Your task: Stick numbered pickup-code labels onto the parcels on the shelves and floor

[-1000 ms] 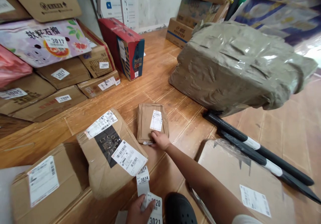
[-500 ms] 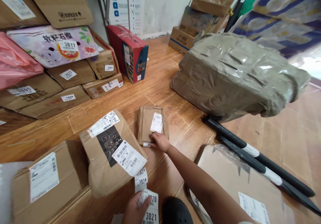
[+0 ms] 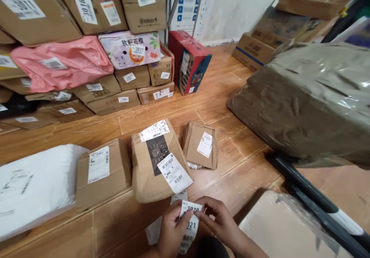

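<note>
One strip of numbered labels (image 3: 191, 226) is held in the left hand (image 3: 172, 229), its upper corner pinched by the right hand (image 3: 218, 219). Beyond the hands, a brown parcel (image 3: 157, 163) (two white shipping labels (image 3: 175, 171) are stuck on it) is set on the wooden floor (image 3: 237, 150), flanked by a small flat carton (image 3: 195, 145) and a cardboard box (image 3: 101, 190).

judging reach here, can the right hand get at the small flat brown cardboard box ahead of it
Probably yes: only brown wooden floor shows between the right hand and the box, though that hand touches the white paper label strip.
</note>
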`<state>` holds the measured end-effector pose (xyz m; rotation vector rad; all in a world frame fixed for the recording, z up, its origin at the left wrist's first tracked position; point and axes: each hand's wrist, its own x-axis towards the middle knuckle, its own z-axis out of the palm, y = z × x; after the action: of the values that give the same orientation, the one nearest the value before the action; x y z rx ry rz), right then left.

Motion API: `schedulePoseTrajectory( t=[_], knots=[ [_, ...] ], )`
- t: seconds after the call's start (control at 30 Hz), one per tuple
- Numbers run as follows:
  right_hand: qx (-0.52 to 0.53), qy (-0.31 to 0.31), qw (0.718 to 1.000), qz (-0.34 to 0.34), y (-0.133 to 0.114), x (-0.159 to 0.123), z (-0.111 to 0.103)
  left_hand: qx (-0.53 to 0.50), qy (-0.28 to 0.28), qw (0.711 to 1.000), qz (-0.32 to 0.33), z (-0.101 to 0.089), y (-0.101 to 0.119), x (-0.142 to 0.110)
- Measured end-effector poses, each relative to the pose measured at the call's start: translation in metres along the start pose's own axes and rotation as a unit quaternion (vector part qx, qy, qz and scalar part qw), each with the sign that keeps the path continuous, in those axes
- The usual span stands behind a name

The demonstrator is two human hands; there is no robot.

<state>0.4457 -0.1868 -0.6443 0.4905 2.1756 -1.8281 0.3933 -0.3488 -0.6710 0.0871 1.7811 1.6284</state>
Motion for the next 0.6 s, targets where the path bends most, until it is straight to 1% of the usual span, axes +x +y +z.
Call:
schedulePoseTrajectory(
  t=[0.07,0.13,0.2,0.27,0.33,0.47,0.6],
  knots=[
    [0.053,0.04,0.998,0.018,0.013,0.004,0.01,-0.029,0.006,0.998,-0.062,0.0,-0.007,-0.002],
    [0.084,0.059,0.994,0.032,0.023,0.009,0.023,-0.04,0.028,0.993,-0.11,-0.003,-0.015,-0.004],
    [0.129,0.053,0.988,0.062,0.032,0.015,0.038,-0.035,0.047,0.99,-0.126,-0.009,-0.022,-0.006],
    [0.198,0.049,0.973,0.103,0.038,0.02,0.052,-0.034,0.06,0.988,-0.137,-0.015,-0.028,-0.007],
    [0.24,0.06,0.961,0.124,0.042,0.025,0.062,-0.06,0.066,0.984,-0.156,-0.021,-0.034,-0.007],
    [0.218,0.09,0.966,0.104,0.043,0.032,0.069,-0.147,0.061,0.97,-0.185,-0.031,-0.047,-0.007],
    [0.212,0.087,0.968,0.103,0.039,0.033,0.067,-0.156,0.062,0.965,-0.203,-0.036,-0.056,-0.011]
  ],
)
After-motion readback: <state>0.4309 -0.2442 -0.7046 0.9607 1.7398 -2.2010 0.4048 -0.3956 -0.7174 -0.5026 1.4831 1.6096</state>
